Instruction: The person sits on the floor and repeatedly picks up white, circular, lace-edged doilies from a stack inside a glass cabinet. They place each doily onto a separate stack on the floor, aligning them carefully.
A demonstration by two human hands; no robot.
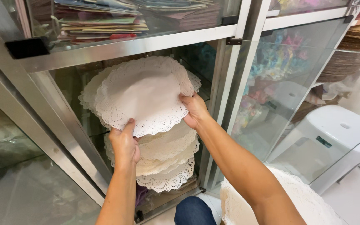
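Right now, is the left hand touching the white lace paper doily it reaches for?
Touching. The head view shows the left hand pinching the lower edge of the top doily, with the thumb lying over the lace rim; the right hand holds its right edge.

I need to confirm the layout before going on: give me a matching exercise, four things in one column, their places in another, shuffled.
Things:
1. round white lace paper doilies
2. white plastic stool
3. stack of coloured paper sheets
4. brown round cardboard discs

Places:
A. top shelf of the glass cabinet, upper left
B. held at their edges by left hand and right hand
C. on the floor at right
D. stacked at far upper right

Pairs: 1-B, 2-C, 3-A, 4-D
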